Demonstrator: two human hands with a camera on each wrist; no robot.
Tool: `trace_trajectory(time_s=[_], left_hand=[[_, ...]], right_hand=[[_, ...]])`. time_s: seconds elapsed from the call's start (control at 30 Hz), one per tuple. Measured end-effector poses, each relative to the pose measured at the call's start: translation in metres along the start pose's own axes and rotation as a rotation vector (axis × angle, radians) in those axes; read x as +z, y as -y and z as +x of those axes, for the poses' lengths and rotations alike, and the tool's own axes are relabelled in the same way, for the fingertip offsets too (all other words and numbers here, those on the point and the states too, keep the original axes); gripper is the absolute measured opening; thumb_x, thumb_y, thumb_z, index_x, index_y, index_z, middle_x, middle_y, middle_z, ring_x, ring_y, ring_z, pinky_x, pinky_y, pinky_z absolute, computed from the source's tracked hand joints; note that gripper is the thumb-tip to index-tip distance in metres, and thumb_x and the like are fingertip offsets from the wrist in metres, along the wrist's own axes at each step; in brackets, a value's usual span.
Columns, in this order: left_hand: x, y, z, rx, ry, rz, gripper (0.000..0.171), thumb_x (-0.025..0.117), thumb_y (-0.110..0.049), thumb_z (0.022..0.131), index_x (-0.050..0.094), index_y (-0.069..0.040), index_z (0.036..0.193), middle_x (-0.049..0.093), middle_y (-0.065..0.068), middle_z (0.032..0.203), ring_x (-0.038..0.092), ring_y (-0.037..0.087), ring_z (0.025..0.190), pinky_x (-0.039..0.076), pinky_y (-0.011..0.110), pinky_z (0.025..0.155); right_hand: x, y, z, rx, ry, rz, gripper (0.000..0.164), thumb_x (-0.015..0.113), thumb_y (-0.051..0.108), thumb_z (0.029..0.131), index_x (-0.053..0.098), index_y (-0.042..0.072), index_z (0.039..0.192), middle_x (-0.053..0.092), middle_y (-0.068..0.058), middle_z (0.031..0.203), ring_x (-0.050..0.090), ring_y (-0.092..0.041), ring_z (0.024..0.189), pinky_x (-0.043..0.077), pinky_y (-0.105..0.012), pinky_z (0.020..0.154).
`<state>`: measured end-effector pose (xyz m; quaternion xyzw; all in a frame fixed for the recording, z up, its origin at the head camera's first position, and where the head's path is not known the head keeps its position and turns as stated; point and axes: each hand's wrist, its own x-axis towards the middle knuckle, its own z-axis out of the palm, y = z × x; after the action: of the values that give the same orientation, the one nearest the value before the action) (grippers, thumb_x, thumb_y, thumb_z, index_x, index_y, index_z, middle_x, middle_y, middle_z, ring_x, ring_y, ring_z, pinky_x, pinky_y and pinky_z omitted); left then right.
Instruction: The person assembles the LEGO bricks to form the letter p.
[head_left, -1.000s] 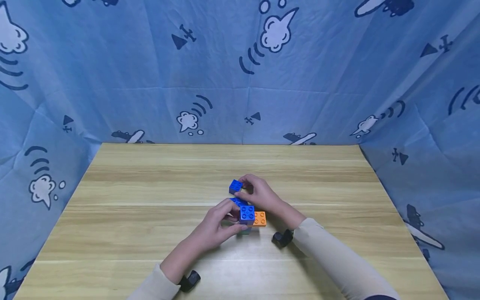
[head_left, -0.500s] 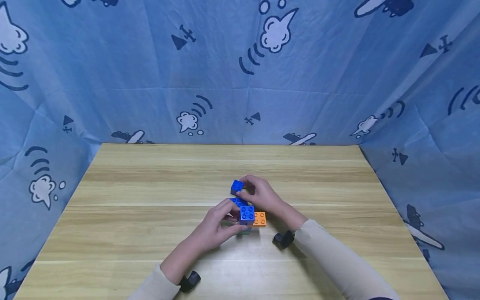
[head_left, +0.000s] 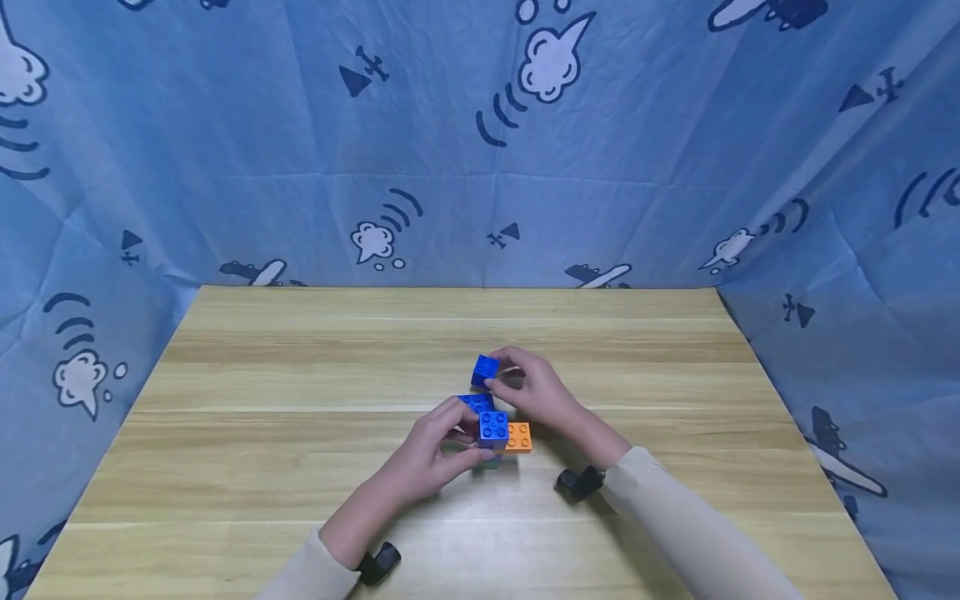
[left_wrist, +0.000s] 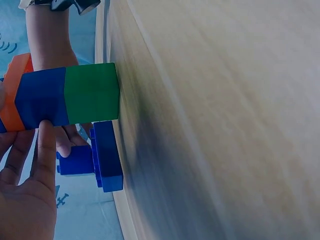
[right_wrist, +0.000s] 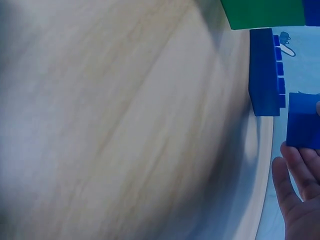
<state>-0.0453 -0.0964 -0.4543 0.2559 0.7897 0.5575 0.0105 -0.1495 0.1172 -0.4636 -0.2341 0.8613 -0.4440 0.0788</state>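
Small blue block (head_left: pixel 485 369): raised off the table, tilted a little, past the far side of the brick stack. Right hand (head_left: pixel 536 387) pinches it, thumb on the near side, fingertips on the far side; grip narrow, set to the block's width. The right wrist view shows a gap between this block and the studs of a longer blue brick (right_wrist: pixel 265 72), which lies flat on the table, studs up.

Stack just nearer the person, upright. From the bottom: green block (left_wrist: pixel 92 93), middle blue block (left_wrist: pixel 42 97), orange brick (left_wrist: pixel 17 92), top blue block (head_left: pixel 493 427) with four studs showing. Orange brick juts out to the right from under the top block, its bare studs uncovered. Longer blue brick sits just beyond the stack, partly hidden in the head view; cannot tell whether the two touch.

Left hand (head_left: pixel 435 446) grips the stack from the left: thumb at the near side, fingers round the far side, one fingertip against the middle blue block.

Farther out: light sleeves on both arms, black wrist device (head_left: pixel 380 564) at the left wrist, another at the right. Pale wood-grain table (head_left: pixel 300 467). Around it, blue cloth (head_left: pixel 435 125) printed with clouds and planes.
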Motion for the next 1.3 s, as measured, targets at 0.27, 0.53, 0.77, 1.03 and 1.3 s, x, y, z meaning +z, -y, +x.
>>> trace_trajectory(time_s=[0.27, 0.53, 0.77, 1.03, 1.3], left_hand=[[0.001, -0.001, -0.001, -0.014, -0.002, -0.004, 0.023, 0.079, -0.014, 0.093, 0.062, -0.009, 0.108, 0.066, 0.006, 0.109, 0.069, 0.016, 0.104, 0.065, 0.025, 0.092], [0.001, -0.001, -0.002, -0.015, -0.003, 0.005, 0.023, 0.08, -0.016, 0.093, 0.063, -0.01, 0.108, 0.066, 0.005, 0.108, 0.069, 0.016, 0.103, 0.065, 0.025, 0.092], [0.001, 0.0, 0.001, -0.025, 0.013, 0.006, 0.022, 0.078, -0.018, 0.095, 0.062, -0.01, 0.109, 0.065, 0.005, 0.11, 0.068, 0.016, 0.104, 0.065, 0.026, 0.093], [0.0, -0.002, 0.0, -0.055, 0.018, -0.007, 0.022, 0.078, -0.02, 0.095, 0.062, -0.011, 0.109, 0.065, 0.005, 0.111, 0.069, 0.016, 0.105, 0.064, 0.026, 0.094], [0.0, -0.002, 0.0, -0.048, 0.013, -0.003, 0.022, 0.078, -0.018, 0.095, 0.062, -0.011, 0.109, 0.066, 0.005, 0.11, 0.069, 0.017, 0.105, 0.065, 0.025, 0.094]], right_hand=[[-0.009, 0.0, -0.012, -0.049, -0.014, -0.008, 0.036, 0.074, 0.013, 0.097, 0.064, 0.002, 0.13, 0.072, -0.017, 0.127, 0.072, -0.034, 0.114, 0.061, -0.051, 0.105], [-0.022, 0.001, -0.024, -0.07, -0.033, 0.023, 0.035, 0.074, 0.009, 0.097, 0.065, 0.001, 0.129, 0.073, -0.017, 0.121, 0.071, -0.033, 0.113, 0.063, -0.05, 0.102], [-0.031, 0.003, -0.037, -0.081, -0.05, 0.03, 0.032, 0.076, 0.008, 0.094, 0.067, 0.002, 0.124, 0.074, -0.015, 0.118, 0.073, -0.032, 0.107, 0.062, -0.054, 0.103], [-0.039, 0.009, -0.047, -0.088, -0.054, -0.012, 0.032, 0.077, 0.008, 0.092, 0.068, 0.005, 0.122, 0.075, -0.01, 0.118, 0.073, -0.024, 0.105, 0.063, -0.048, 0.102], [-0.046, 0.017, -0.055, -0.139, -0.066, -0.068, 0.032, 0.078, 0.007, 0.09, 0.07, 0.008, 0.12, 0.076, -0.004, 0.114, 0.072, -0.017, 0.101, 0.064, -0.044, 0.1]])
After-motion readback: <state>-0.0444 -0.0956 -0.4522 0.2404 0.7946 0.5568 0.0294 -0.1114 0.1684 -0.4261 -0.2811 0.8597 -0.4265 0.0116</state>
